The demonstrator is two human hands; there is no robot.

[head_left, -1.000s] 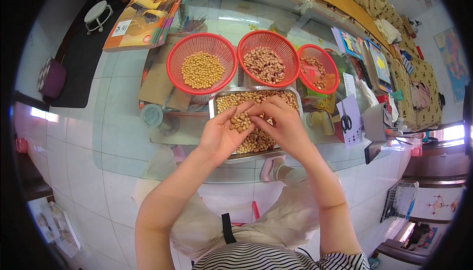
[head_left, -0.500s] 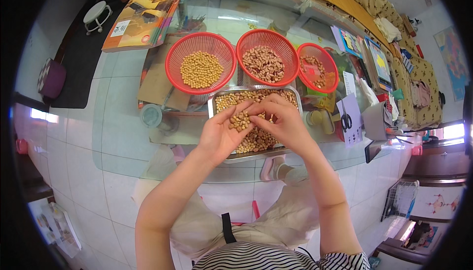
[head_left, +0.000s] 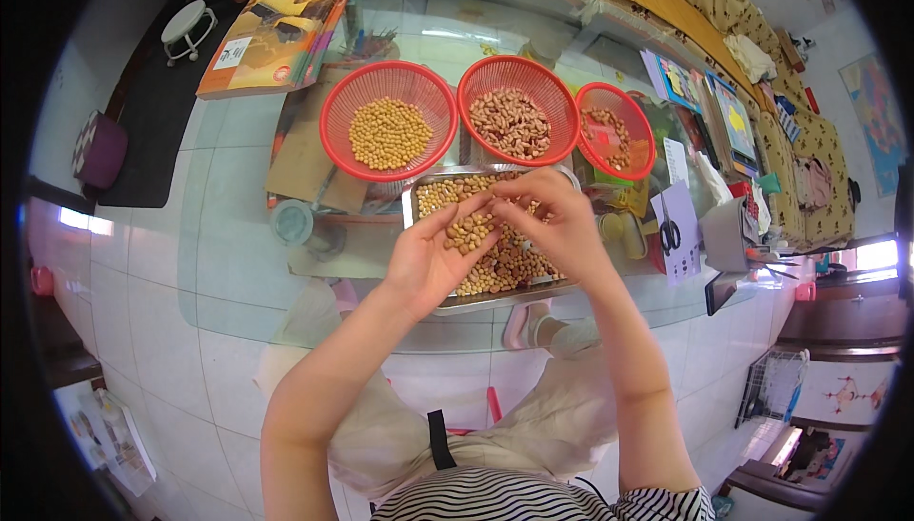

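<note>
The right hand (head_left: 562, 226) sits a little farther right and higher than it did half a second ago, so more of the mixed beans in the metal tray (head_left: 476, 305) shows beneath it. The left hand (head_left: 424, 259) is as it was: cupped over the tray, holding a handful of yellowish beans (head_left: 468, 233). The right fingers are bent, thumb and forefinger narrow together (whether a bean is pinched there, I cannot tell). With the palm still loaded, I judge this handful not yet finished with.

Behind the tray stand three red baskets: the left basket (head_left: 371, 83) with yellow beans, the middle basket (head_left: 524, 74) with pinkish ones, the right basket (head_left: 648, 136) with a few brownish pieces.

As for writing, the orange book (head_left: 281, 40) at the tabletop's far left carries a white label (head_left: 231, 53) with dark characters; the narrow white slip (head_left: 674, 161) has print too small to read.
</note>
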